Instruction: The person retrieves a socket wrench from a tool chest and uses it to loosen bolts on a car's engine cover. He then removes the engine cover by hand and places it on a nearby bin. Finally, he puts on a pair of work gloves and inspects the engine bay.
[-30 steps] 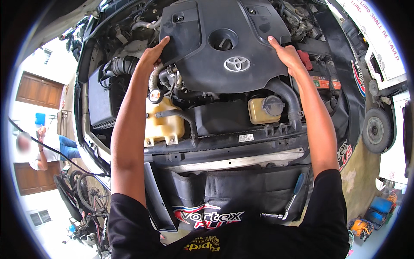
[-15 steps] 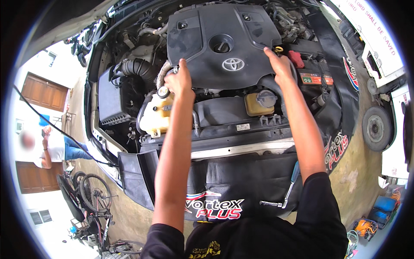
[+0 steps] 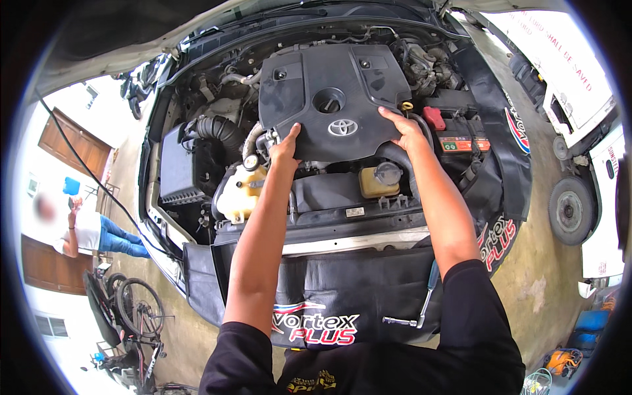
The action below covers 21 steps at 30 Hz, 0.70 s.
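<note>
A dark grey plastic engine cover point(image 3: 322, 79), with a round opening and a silver emblem, lies over the engine. My left hand point(image 3: 285, 148) grips its front left edge, thumb on top and fingers curled out of sight below. On the front right edge, my right hand point(image 3: 408, 131) holds it the same way. A cream coolant reservoir point(image 3: 238, 197) with a capped neck sits below my left hand. Between my forearms is a smaller yellowish reservoir point(image 3: 380, 186) with a grey cap. To the right of my right hand is the battery point(image 3: 464, 145), with a red terminal cover.
A ratchet point(image 3: 424, 304) with a blue handle lies on the black fender cover point(image 3: 368, 283) along the front. The black air filter box point(image 3: 181, 164) stands at left. Another person point(image 3: 82, 227) stands far left near bicycles point(image 3: 139, 306). A white vehicle is at right.
Both hands have shifted inward along the cover's front edge, and their thumbs now lie further onto its top. The view has tilted back slightly, showing more of the engine bay's rear.
</note>
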Each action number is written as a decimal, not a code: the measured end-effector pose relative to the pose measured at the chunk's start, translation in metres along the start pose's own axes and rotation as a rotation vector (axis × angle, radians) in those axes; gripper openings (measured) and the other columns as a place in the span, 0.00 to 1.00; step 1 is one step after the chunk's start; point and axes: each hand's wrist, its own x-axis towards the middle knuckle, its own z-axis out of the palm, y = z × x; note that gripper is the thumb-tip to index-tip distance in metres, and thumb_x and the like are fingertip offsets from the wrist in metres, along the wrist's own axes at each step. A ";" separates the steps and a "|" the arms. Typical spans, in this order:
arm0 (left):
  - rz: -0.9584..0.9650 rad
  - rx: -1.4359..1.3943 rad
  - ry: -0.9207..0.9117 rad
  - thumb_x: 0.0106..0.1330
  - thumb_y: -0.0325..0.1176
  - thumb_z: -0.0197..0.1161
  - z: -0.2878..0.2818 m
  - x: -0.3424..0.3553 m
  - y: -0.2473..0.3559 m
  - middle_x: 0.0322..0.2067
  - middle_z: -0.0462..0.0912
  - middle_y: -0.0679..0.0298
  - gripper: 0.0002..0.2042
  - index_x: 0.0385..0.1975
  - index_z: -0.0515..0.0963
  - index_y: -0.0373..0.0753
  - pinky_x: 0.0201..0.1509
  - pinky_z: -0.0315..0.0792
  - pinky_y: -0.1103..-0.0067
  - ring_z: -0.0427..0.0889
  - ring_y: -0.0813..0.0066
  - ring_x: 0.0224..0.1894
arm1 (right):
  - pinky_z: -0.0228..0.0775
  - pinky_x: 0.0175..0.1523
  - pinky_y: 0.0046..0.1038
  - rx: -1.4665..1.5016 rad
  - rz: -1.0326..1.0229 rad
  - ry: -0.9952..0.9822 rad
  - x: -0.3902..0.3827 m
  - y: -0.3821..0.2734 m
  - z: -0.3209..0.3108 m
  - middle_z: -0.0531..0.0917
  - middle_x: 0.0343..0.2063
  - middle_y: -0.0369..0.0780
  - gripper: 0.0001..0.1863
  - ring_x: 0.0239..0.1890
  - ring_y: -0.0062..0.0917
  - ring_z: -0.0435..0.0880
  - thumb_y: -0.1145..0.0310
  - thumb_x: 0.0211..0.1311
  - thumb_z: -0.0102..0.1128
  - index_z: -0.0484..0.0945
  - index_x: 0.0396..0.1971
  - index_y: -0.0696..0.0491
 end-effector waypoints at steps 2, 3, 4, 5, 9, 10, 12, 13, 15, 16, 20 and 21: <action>0.000 -0.038 -0.014 0.49 0.49 0.86 -0.007 0.005 0.002 0.62 0.77 0.52 0.48 0.66 0.68 0.29 0.60 0.77 0.54 0.81 0.56 0.60 | 0.54 0.72 0.61 0.036 0.004 -0.041 0.007 -0.001 0.002 0.77 0.64 0.48 0.53 0.69 0.43 0.72 0.53 0.40 0.89 0.71 0.65 0.62; 0.001 -0.057 -0.024 0.49 0.49 0.86 -0.009 0.007 0.003 0.62 0.77 0.53 0.48 0.66 0.68 0.29 0.60 0.77 0.54 0.80 0.56 0.60 | 0.55 0.71 0.60 0.091 -0.010 -0.085 0.015 -0.002 0.004 0.78 0.63 0.49 0.51 0.68 0.44 0.73 0.54 0.40 0.89 0.73 0.63 0.63; 0.015 -0.074 -0.037 0.49 0.49 0.86 -0.014 0.008 0.000 0.63 0.77 0.52 0.48 0.66 0.68 0.29 0.62 0.75 0.53 0.80 0.56 0.61 | 0.55 0.70 0.59 0.073 -0.009 -0.050 0.013 0.002 0.011 0.79 0.62 0.49 0.50 0.67 0.43 0.74 0.54 0.40 0.89 0.73 0.62 0.63; 0.033 -0.093 -0.055 0.50 0.49 0.86 -0.019 0.006 0.000 0.63 0.76 0.52 0.48 0.66 0.68 0.30 0.64 0.73 0.52 0.79 0.55 0.61 | 0.56 0.70 0.59 0.053 -0.015 -0.014 0.007 0.001 0.019 0.80 0.61 0.48 0.49 0.65 0.43 0.76 0.55 0.41 0.89 0.74 0.62 0.63; 0.072 -0.127 -0.076 0.51 0.47 0.85 -0.012 -0.009 0.004 0.64 0.76 0.53 0.46 0.67 0.69 0.30 0.71 0.63 0.48 0.77 0.55 0.64 | 0.57 0.69 0.55 0.044 -0.027 0.115 0.018 0.004 0.016 0.85 0.55 0.45 0.44 0.61 0.38 0.80 0.56 0.42 0.88 0.77 0.58 0.62; 0.079 -0.114 -0.056 0.51 0.47 0.85 -0.007 -0.011 0.007 0.62 0.78 0.53 0.44 0.65 0.71 0.30 0.67 0.66 0.49 0.79 0.55 0.61 | 0.56 0.71 0.55 0.081 -0.030 0.030 0.028 0.004 0.009 0.85 0.55 0.43 0.43 0.62 0.37 0.80 0.55 0.43 0.88 0.78 0.58 0.60; 0.077 -0.081 -0.019 0.50 0.45 0.86 0.004 -0.010 0.007 0.58 0.82 0.55 0.41 0.60 0.75 0.30 0.60 0.73 0.51 0.83 0.57 0.55 | 0.52 0.74 0.54 0.150 -0.023 -0.128 0.045 0.008 -0.010 0.86 0.54 0.40 0.41 0.63 0.34 0.80 0.51 0.44 0.86 0.80 0.57 0.55; 0.099 -0.057 0.030 0.51 0.45 0.86 -0.012 0.002 0.002 0.57 0.82 0.55 0.40 0.60 0.76 0.29 0.59 0.73 0.52 0.83 0.58 0.54 | 0.41 0.76 0.56 0.157 -0.040 -0.151 0.024 0.011 0.010 0.86 0.55 0.39 0.43 0.66 0.34 0.77 0.49 0.43 0.86 0.80 0.59 0.54; 0.089 -0.098 -0.001 0.51 0.45 0.85 -0.013 -0.015 -0.003 0.57 0.82 0.54 0.40 0.60 0.75 0.28 0.59 0.73 0.53 0.82 0.58 0.56 | 0.47 0.73 0.52 0.051 -0.016 0.000 -0.003 -0.001 0.017 0.86 0.54 0.40 0.41 0.60 0.33 0.80 0.53 0.44 0.87 0.79 0.58 0.55; 0.098 -0.098 0.019 0.52 0.45 0.84 -0.015 -0.012 -0.002 0.57 0.82 0.53 0.39 0.60 0.75 0.28 0.59 0.73 0.54 0.82 0.58 0.56 | 0.57 0.69 0.50 0.045 -0.037 0.025 -0.012 -0.005 0.023 0.87 0.51 0.40 0.39 0.54 0.34 0.85 0.57 0.44 0.87 0.80 0.56 0.58; 0.077 -0.015 -0.122 0.56 0.50 0.80 -0.030 0.004 -0.005 0.58 0.80 0.54 0.38 0.61 0.75 0.32 0.60 0.74 0.55 0.80 0.57 0.58 | 0.69 0.65 0.43 0.038 -0.008 -0.032 -0.023 -0.006 0.020 0.88 0.49 0.42 0.36 0.51 0.32 0.87 0.58 0.48 0.86 0.80 0.56 0.58; 0.055 0.000 -0.169 0.57 0.52 0.79 -0.030 0.003 -0.005 0.59 0.79 0.55 0.38 0.62 0.75 0.34 0.62 0.72 0.56 0.79 0.57 0.58 | 0.71 0.64 0.41 0.056 0.010 -0.115 0.006 0.000 0.003 0.87 0.49 0.42 0.35 0.52 0.32 0.87 0.58 0.49 0.85 0.81 0.55 0.58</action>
